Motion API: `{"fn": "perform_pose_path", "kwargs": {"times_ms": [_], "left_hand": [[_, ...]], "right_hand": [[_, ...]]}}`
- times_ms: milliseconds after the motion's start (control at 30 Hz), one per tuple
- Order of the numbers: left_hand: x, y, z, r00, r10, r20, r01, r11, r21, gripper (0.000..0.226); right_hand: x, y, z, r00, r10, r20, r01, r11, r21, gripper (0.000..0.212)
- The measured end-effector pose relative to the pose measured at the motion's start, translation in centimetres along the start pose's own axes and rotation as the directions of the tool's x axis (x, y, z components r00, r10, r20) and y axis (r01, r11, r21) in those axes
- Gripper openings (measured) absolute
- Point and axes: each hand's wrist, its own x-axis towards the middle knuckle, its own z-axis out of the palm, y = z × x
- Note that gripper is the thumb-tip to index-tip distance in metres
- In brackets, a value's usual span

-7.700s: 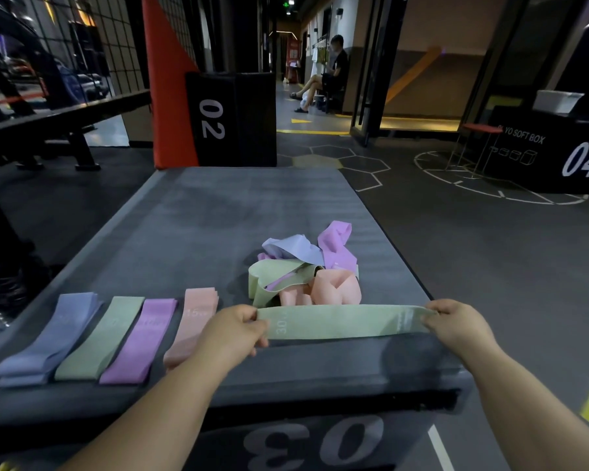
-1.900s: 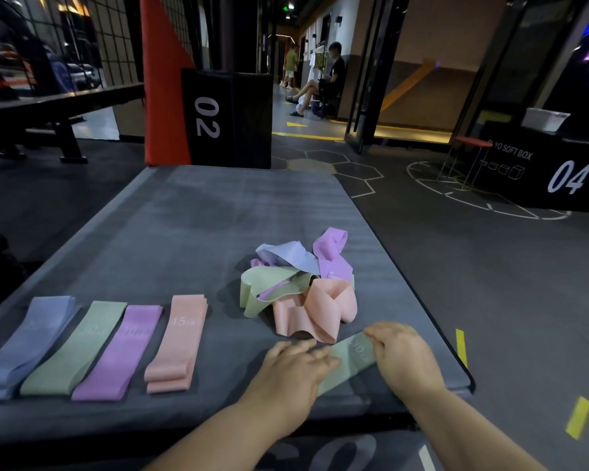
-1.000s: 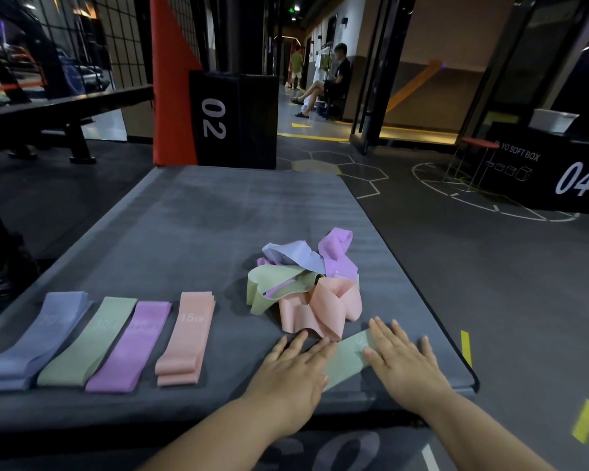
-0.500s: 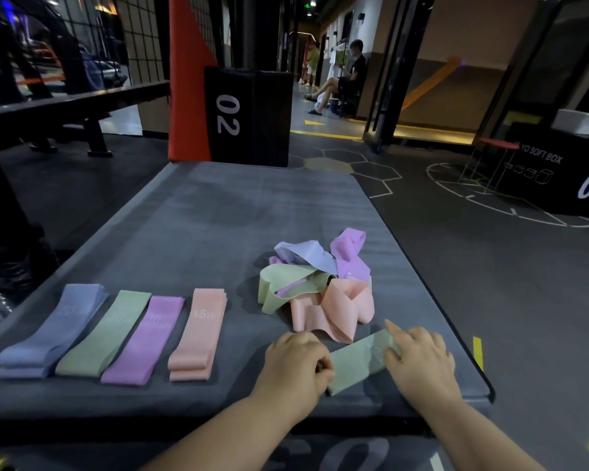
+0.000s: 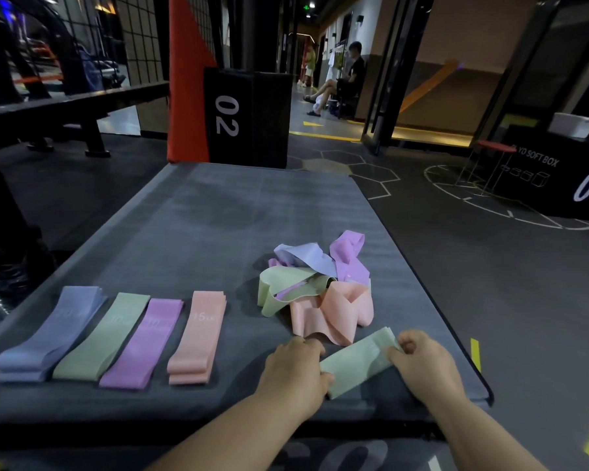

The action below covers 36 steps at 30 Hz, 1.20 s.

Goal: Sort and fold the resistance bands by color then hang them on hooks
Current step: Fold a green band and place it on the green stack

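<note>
folded green band (image 5: pixel 357 360): likely light, limp, springy | left hand (image 5: pixel 295 372), right hand (image 5: pixel 422 365): fingers curled, pinching opposite ends | lift by both ends

on the padded box top (image 5: pixel 252 215), near its front edge and to the left, four folded bands lie side by side, each running front to back: the first band (image 5: pixel 48 334) outermost, then the second band (image 5: pixel 102 338), the third band (image 5: pixel 143 345) and the fourth band (image 5: pixel 198 338). right of the fourth band and a little farther back sits the loose heap of bands (image 5: pixel 320 294). just in front of the heap lies the slanted band (image 5: pixel 357 362), folded, its near end to the left. the left hand (image 5: pixel 295 372) grips that near end and the right hand (image 5: pixel 422 365) pinches the far end. behind the top's far edge stands the box numbered 02 (image 5: pixel 249 120); the box numbered 04 (image 5: pixel 558 178) stands well off to the right.
</note>
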Motion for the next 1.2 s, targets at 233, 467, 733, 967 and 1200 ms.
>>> {"fn": "perform_pose_path", "kwargs": {"times_ms": [233,467,733,967,1200], "left_hand": [[-0.7,0.1,-0.7,0.999,0.031,-0.040,-0.032,0.999,-0.039,0.024],[-2.3,-1.2,-3.3,0.994,-0.092,0.052,0.102,0.966,-0.236,0.026],[-5.2,-5.5,-7.7,0.980,-0.200,-0.005,0.191,0.942,-0.275,0.016],[-7.5,-11.1,-11.6,0.919,-0.372,-0.129,0.302,0.876,-0.376,0.014],[-9.5,-16.7,-14.9,0.844,-0.499,-0.199,0.418,0.843,-0.339,0.011]], "right_hand": [[0.8,-0.1,0.0,0.995,0.085,0.055,-0.101,0.866,0.490,0.008],[0.4,-2.2,0.7,0.985,0.081,0.150,-0.166,0.657,0.736,0.004],[-2.1,-9.4,2.7,0.989,-0.096,0.110,-0.010,0.705,0.709,0.007],[-2.2,-19.0,7.5,0.960,-0.248,0.132,0.128,0.805,0.579,0.013],[-3.4,-27.0,13.4,0.905,-0.392,0.167,0.291,0.855,0.430,0.011]]}}
